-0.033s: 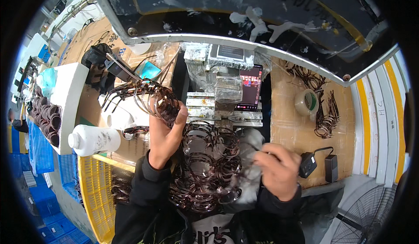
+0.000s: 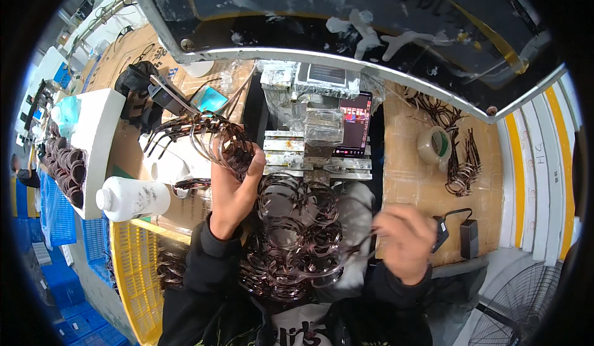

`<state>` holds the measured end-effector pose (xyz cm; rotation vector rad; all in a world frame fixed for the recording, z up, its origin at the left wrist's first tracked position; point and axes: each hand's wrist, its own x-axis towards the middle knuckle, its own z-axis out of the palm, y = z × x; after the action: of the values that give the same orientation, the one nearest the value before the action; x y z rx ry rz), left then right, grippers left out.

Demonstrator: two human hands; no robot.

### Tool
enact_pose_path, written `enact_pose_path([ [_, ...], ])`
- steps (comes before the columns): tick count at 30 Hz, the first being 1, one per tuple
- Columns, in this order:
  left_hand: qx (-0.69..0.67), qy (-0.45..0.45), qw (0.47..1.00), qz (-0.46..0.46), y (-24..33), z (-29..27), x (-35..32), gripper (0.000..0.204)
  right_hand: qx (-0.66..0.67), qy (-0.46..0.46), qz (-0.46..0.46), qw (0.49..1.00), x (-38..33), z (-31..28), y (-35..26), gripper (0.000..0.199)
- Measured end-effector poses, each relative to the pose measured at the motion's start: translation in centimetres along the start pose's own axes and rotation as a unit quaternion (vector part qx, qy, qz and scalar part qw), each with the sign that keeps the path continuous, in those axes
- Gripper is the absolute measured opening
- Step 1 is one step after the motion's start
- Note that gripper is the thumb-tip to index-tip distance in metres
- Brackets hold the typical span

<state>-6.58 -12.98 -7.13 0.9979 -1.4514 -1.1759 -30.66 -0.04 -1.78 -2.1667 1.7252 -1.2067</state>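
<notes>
Left hand [image 2: 233, 188] grips glossy brown plastic eyeglass frames [image 2: 235, 147], probably keeping them together; right hand [image 2: 405, 241] blurs, grip unclear.

**Head camera: left unit of a side-by-side pair, wide fisheye**

Mount: worn on your head. Facing: down and forward over your workbench [image 2: 405, 182]. Orientation: upright, unmirrored; your left is picture left. Range: near; your sleeves [image 2: 210, 262] enter from below, with your left hand [image 2: 235, 188] left of centre and your right hand [image 2: 405, 238] right of it. Top: dark machine panel [image 2: 278, 9], close to the lens. Far left: blue crates [image 2: 71, 290], well beyond the bench. Lower right: wire fan [image 2: 523, 306]. Edges: curved, ringed in black.
</notes>
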Motion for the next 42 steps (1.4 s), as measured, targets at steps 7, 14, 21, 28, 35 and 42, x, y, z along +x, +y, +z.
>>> enact_pose_path([
  [7,-0.031,0.027,0.999,0.009,0.0,0.4,-0.5,0.047,0.283,0.317,0.08,0.902,3.2,5.5,6.8,0.01],
  [14,-0.132,0.048,0.986,0.092,0.9,0.0,-1.3,0.044,0.4,0.271,0.176,0.858,7.5,13.0,8.6,0.011],
  [21,-0.157,0.104,0.981,0.043,1.2,0.5,-1.0,0.05,0.307,0.319,0.127,0.888,7.9,13.9,9.7,0.014],
  [28,-0.356,0.038,0.933,-0.031,2.4,0.9,-0.1,0.093,0.28,0.321,0.049,0.904,5.8,12.0,6.7,0.012],
  [35,-0.268,-0.045,0.961,0.047,4.6,2.7,-1.2,0.06,0.081,0.151,-0.133,0.976,4.6,9.1,0.5,0.02],
  [42,-0.145,0.008,0.982,0.124,4.2,2.0,-1.4,0.062,0.169,-0.144,0.077,0.972,-0.7,2.6,-0.7,0.026],
])
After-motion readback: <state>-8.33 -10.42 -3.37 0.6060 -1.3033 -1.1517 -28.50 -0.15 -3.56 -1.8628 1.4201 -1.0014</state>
